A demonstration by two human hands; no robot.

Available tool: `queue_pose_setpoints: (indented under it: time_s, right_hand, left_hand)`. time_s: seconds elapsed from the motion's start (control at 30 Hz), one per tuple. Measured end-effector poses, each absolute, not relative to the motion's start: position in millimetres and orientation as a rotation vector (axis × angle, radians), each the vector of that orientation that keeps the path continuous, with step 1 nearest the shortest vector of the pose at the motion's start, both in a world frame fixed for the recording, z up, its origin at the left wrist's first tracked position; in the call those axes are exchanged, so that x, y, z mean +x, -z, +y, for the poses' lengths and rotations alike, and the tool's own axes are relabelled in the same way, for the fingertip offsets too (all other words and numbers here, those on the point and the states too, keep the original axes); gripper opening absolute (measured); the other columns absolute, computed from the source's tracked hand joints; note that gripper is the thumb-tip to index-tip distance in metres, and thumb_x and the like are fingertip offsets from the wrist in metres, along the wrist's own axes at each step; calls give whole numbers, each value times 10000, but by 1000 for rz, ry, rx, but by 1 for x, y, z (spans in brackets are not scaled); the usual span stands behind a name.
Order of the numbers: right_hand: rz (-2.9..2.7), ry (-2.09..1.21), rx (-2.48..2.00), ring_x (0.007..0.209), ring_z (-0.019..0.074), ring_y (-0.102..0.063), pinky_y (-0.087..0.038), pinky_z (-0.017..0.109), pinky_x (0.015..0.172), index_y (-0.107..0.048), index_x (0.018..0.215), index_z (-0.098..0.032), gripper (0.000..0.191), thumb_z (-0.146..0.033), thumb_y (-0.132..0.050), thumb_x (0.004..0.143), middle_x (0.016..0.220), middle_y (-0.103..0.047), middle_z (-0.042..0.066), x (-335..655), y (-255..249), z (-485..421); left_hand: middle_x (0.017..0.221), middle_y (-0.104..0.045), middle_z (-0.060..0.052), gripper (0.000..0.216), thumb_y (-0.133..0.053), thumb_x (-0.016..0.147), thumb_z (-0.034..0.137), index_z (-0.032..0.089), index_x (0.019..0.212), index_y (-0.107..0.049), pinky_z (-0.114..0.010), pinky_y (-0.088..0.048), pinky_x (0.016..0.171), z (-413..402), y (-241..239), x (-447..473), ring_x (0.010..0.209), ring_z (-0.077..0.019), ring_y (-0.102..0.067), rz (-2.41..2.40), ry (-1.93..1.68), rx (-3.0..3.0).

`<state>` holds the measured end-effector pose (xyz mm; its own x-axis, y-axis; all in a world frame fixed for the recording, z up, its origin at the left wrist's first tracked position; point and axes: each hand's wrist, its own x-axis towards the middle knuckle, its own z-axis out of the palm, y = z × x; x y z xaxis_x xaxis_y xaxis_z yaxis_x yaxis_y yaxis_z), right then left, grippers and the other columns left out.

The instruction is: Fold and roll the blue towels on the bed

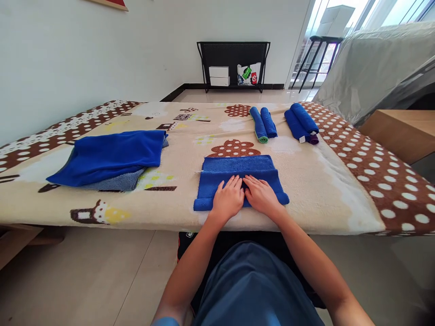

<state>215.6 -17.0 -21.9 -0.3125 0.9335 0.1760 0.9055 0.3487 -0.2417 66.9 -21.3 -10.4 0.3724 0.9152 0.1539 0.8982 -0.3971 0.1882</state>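
A blue towel (238,163) lies partly folded near the front edge of the covered surface, directly before me. Its far strip looks fluffier than the smoother fold nearer to me, and the near edge looks thick. My left hand (229,198) rests flat on the towel, fingers stretched out and pointing away. Beside it, my right hand (262,195) also lies flat on the cloth, its fingertips angled toward the left ones. Neither hand grasps anything; the palms cover part of the towel's middle.
Left of the towel lies a loose pile of blue and grey cloths (117,156). Two rolled towels (264,123) sit farther back, with another rolled pair (302,122) to their right. A patterned blanket (183,181) covers the surface. Beyond it stands a black rack (234,56).
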Motion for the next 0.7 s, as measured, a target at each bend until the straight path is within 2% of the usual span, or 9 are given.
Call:
queue_pose_setpoints:
  time_s: [0.1, 0.23, 0.4, 0.5, 0.6, 0.7]
  right_hand:
    - [-2204, -107, -1777, 1434, 221, -449, -367, 426, 1166, -563, 1396, -134, 461, -285, -388, 997, 1499, -507, 109, 233, 23, -15]
    - [-2086, -52, -1905, 1408, 231, -481, -377, 447, 1152, -584, 1365, -147, 438, -302, -394, 1003, 1485, -524, 106, 266, 26, -19]
    - [-2050, -9, -1889, 1415, 233, -470, -353, 447, 1165, -563, 1390, -142, 452, -322, -398, 1010, 1484, -522, 120, 278, 35, -19]
    - [-2009, 12, -1838, 1386, 240, -499, -360, 447, 1153, -595, 1355, -135, 436, -325, -403, 1013, 1449, -559, 117, 277, 36, -20]
    - [-1981, 68, -1675, 1328, 231, -545, -383, 427, 1130, -661, 1261, -146, 393, -324, -408, 1018, 1384, -619, 93, 281, 34, -31]
    - [-2033, 105, -1444, 1276, 207, -568, -414, 395, 1098, -685, 1229, -193, 353, -311, -433, 1012, 1364, -635, 62, 292, 34, -54]
  left_hand:
    - [1549, -466, -89, 488, -386, 1005, 346, 213, 1450, -535, -512, -335, 1207, -18, 14, 45, 1464, -247, -420, 1856, -433, 2447]
    - [1550, -464, -114, 508, -391, 998, 375, 191, 1448, -537, -522, -336, 1202, -19, 18, 6, 1459, -269, -426, 2073, -470, 2301]
    - [1558, -451, -124, 516, -389, 1001, 374, 171, 1459, -514, -543, -318, 1205, -17, 22, -12, 1475, -276, -399, 2101, -504, 2256]
    - [1504, -522, -134, 474, -382, 1018, 385, 163, 1387, -579, -565, -309, 1202, -18, 22, -13, 1436, -285, -456, 2091, -603, 2263]
    - [1417, -615, -118, 411, -381, 1037, 366, 169, 1266, -659, -505, -321, 1206, -28, 19, -18, 1366, -254, -533, 1944, -818, 2452]
    - [1386, -639, -84, 341, -437, 1022, 302, 202, 1259, -662, -403, -400, 1152, -49, 17, -30, 1327, -220, -554, 1645, -888, 2702]
